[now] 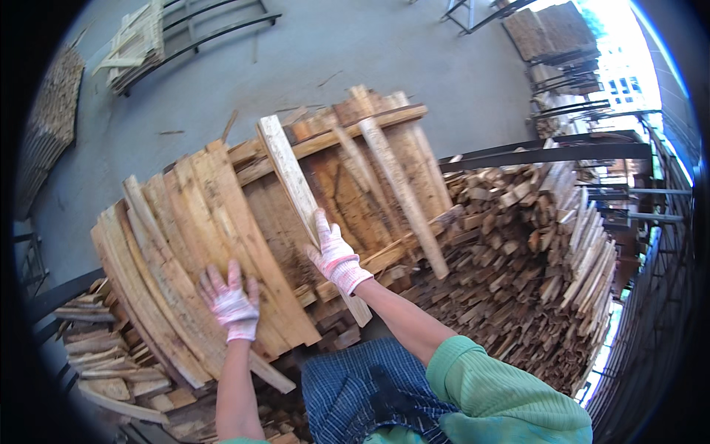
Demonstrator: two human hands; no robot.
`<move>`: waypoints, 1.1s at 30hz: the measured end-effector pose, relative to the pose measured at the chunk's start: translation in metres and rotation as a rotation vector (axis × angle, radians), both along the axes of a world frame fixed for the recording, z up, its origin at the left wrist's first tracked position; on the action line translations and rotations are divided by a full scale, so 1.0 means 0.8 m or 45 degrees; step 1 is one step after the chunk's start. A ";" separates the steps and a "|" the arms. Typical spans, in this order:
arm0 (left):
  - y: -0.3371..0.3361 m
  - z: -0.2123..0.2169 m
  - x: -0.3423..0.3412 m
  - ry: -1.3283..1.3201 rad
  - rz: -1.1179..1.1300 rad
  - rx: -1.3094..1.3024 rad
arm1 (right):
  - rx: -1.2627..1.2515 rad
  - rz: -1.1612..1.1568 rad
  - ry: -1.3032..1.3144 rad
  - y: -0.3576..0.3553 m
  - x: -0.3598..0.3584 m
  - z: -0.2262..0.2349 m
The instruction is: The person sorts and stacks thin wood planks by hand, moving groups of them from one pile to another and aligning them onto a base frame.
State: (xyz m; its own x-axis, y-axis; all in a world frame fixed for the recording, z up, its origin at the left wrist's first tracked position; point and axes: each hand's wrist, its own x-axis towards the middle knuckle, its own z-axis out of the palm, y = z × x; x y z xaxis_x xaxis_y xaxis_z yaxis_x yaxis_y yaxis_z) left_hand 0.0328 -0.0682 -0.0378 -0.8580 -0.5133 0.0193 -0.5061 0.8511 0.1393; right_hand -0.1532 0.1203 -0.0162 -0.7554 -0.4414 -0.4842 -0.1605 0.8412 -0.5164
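My left hand [231, 302], in a white and pink knit glove, lies with fingers spread on a row of wide pale boards [222, 222] set side by side. In a matching glove, my right hand [339, 260] grips a long narrow wooden slat [288, 166]. That slat slants across the pile, its far end reaching past a crosspiece [333, 140] and its near end toward my lap. To its right, another narrow slat [403, 196] rests across the crosspieces. Darker brown boards [333, 185] show between the crosspieces. My right palm is turned away.
A big heap of short wood strips [510, 274] fills the right side, beside a dark metal rail [547, 154]. More offcuts [111, 362] lie at lower left. Stacked slats [137, 44] on a metal frame [222, 33] stand across the grey floor [333, 59].
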 end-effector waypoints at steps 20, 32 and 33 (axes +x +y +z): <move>-0.002 -0.002 0.000 0.009 -0.021 -0.012 | 0.645 0.171 0.963 0.173 -0.179 0.021; -0.010 -0.003 0.002 0.059 -0.017 -0.040 | -1.023 -1.083 -0.808 -0.017 -0.057 -0.025; -0.009 -0.004 -0.002 0.065 -0.027 -0.041 | -1.025 -1.204 -1.024 -0.046 -0.032 -0.052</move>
